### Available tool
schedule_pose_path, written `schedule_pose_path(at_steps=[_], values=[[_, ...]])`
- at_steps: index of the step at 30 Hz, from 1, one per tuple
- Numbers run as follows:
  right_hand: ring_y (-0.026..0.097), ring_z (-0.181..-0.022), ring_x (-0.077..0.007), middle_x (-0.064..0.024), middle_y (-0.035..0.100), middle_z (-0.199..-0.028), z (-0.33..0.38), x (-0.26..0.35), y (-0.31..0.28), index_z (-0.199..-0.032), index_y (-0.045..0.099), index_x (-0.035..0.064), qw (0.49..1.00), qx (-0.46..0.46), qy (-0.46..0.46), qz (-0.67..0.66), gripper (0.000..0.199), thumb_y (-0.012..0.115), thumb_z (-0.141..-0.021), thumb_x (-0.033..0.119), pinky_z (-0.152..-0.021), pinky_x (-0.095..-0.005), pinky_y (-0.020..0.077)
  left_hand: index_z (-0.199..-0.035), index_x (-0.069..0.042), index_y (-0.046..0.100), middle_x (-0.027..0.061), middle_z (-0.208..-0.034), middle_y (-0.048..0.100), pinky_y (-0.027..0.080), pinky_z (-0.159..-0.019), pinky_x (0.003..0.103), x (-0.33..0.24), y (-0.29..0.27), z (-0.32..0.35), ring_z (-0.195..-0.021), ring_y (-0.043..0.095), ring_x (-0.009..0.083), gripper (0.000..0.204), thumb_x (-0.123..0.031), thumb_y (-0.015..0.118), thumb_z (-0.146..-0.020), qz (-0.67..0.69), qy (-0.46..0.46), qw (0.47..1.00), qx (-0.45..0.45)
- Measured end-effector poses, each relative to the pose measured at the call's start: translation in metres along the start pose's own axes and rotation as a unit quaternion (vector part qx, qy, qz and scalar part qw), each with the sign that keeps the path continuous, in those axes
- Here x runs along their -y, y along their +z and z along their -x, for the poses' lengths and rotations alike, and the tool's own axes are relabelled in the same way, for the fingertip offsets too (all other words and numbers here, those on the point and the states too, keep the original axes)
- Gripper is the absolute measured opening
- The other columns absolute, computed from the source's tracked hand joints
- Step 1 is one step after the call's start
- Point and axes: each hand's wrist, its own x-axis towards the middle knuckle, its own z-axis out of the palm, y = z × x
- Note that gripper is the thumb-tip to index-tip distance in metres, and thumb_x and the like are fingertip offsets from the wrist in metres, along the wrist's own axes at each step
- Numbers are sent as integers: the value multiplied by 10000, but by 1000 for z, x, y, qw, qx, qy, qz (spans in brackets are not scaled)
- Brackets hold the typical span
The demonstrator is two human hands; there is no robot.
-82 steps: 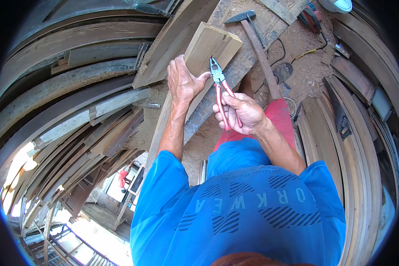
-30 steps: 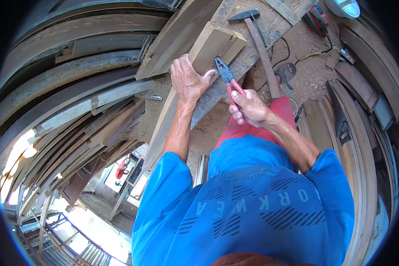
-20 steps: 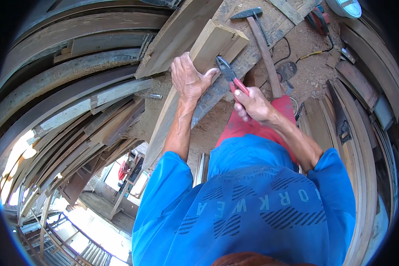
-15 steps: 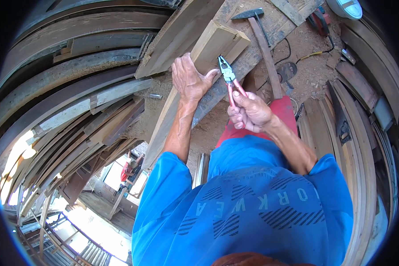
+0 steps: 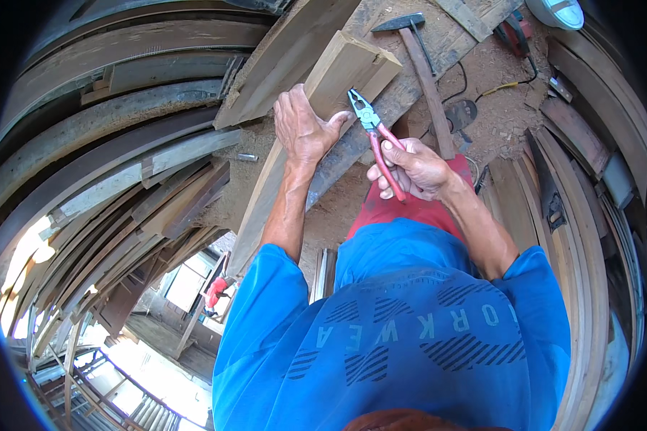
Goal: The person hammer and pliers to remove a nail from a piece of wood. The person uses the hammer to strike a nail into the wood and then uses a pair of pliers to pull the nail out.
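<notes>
A thick pale wooden beam [image 5: 349, 68] lies slanted in front of me, with a small dark spot on its face. My left hand [image 5: 302, 129] holds its left edge, fingers over the side and thumb stretched across the face. In my right hand [image 5: 415, 170] is a pair of pliers [image 5: 366, 117] with red handles. Their metal jaws stand slightly apart, close to the beam's face, near my left thumb; whether they touch the wood I cannot tell. One handle runs past my loosely curled fingers, its end showing below them.
A hammer [image 5: 425, 79] with a long wooden handle lies across the weathered bench plank [image 5: 395, 104]. Beyond are a red power tool [image 5: 515, 36] with its cord and a white bucket [image 5: 559, 13]. Stacked boards [image 5: 108, 140] line the left; a handsaw [image 5: 550, 194] lies right. A person in red [image 5: 214, 291] is in the background.
My right fingers have loosened around the pliers, so more of the lower handle shows. The left hand keeps its place on the beam. The person in the background has shifted.
</notes>
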Motion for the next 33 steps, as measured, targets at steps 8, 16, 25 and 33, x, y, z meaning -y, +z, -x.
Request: schedule_pose_path(at_steps=[8, 16, 25, 33], values=[[565, -594, -113, -14, 588, -781, -6, -7, 2, -1048, 481, 131, 998, 56, 18, 2, 311, 543, -1108, 429, -512, -308, 516, -1314, 42, 501, 228, -1138, 595, 474, -961, 509, -4, -2, 0, -1110, 576, 431, 970, -344, 1011, -585, 2, 4, 1000, 5], [499, -631, -83, 16, 530, -799, -2, -23, 18, -990, 438, 186, 987, 80, 29, -138, 298, 558, -1103, 434, -535, -270, 466, -1315, 34, 509, 222, -1143, 599, 477, -968, 507, -4, -1, 4, -1109, 581, 426, 962, -343, 1009, -585, -11, 1, 1000, 2], [568, -580, -92, -8, 588, -745, 54, -46, 2, -1070, 585, 23, 961, -70, -45, 262, 322, 507, -1115, 332, -493, -282, 487, -1294, 17, 518, 223, -1150, 603, 492, -956, 516, 11, -3, -8, -1102, 587, 427, 980, -421, 1016, -572, 8, -8, 1000, 19], [721, -840, -194, -188, 720, -1102, 28, -30, -11, -1162, 594, -54, 957, -28, -163, 238, 421, 566, -1090, 360, -699, -332, 610, -1333, 38, 497, 231, -1153, 601, 485, -989, 508, 4, 0, -12, -1133, 585, 421, 1020, -428, 1013, -587, -11, -33, 998, 53]])
